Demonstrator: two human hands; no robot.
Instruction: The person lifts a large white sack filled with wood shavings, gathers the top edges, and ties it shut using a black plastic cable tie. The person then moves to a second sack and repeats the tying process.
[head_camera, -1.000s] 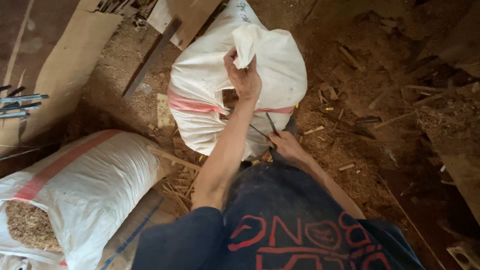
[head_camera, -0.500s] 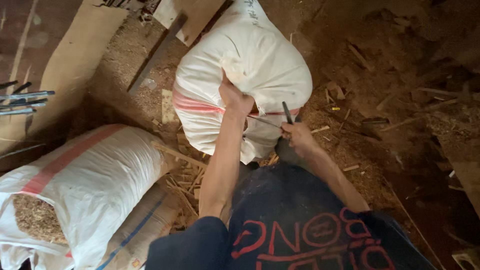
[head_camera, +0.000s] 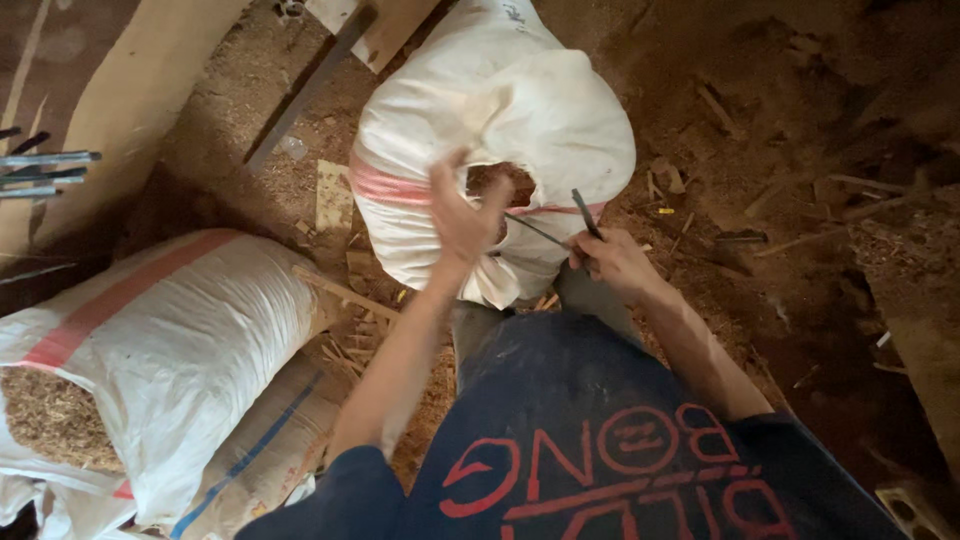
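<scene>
1. Left hand (head_camera: 462, 215) grips the white sack (head_camera: 500, 120) at its mouth; 1 s ago it held a loose flap higher up.
2. Right hand (head_camera: 610, 262) is clamped on a dark needle (head_camera: 586, 214), thread taut btwn hands.
3. Sack sits on the sawdust floor (head_camera: 780, 150), top-centre; mouth now bunched w/ a small gap, so closing looks underway.

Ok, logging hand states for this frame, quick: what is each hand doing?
Left hand: closed, gripping the white sack at its mouth.
Right hand: closed on a thin dark needle-like tool; a thread runs to the sack.
</scene>
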